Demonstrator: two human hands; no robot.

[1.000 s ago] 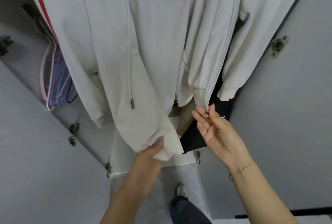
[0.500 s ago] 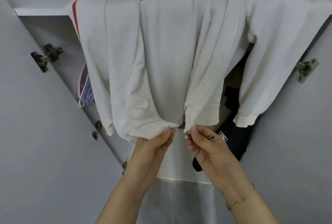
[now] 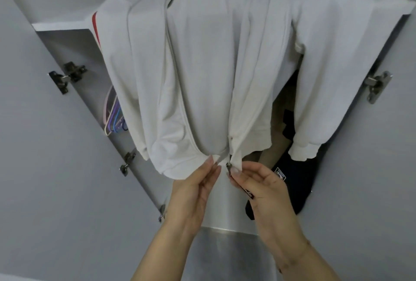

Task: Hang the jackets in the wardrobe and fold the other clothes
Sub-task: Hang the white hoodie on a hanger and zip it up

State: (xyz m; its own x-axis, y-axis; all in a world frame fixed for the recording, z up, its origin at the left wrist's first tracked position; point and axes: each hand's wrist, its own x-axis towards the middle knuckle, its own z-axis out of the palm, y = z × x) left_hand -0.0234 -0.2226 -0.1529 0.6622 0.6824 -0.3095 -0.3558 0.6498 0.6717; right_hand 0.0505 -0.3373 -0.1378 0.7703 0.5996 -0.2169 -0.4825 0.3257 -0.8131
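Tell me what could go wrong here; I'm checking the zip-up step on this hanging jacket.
1. The left hand pinches the left hem corner and the right hand pinches the zipper slider end; if the two ends meet crooked, the zip may jam or start uneven.
2. Pulling down on the jacket could tug it askew on its hanger.
3. The slider might catch loose fabric bunched near the hem.

Hanger: we cannot see what the white jacket [image 3: 202, 55] hangs from; its collar runs off the top edge.
Coloured hangers [image 3: 113, 115]: mostly hidden behind the jacket's sleeve; we cannot count them.
Dark garment [image 3: 295, 181]: partly behind our right hand [image 3: 265, 193]; its label is too small to read.
Forearms: both cut off by the bottom edge.
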